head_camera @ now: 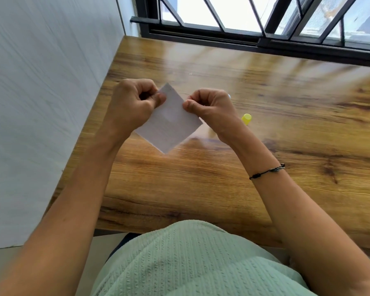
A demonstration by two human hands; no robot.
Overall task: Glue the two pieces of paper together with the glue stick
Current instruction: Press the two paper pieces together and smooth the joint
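I hold white paper (169,122) above the wooden table (286,116), turned like a diamond. A faint line across its middle suggests two overlapping pieces; I cannot tell whether they are joined. My left hand (135,101) pinches the paper's upper left edge between thumb and fingers. My right hand (209,103) pinches its right edge. The yellow glue stick (246,119) lies on the table just right of my right wrist, partly hidden by it.
A white wall (41,103) runs along the table's left edge. A dark-framed window (265,28) stands behind the far edge. My green top (190,263) fills the bottom of the view, and a black bracelet (265,171) circles my right wrist.
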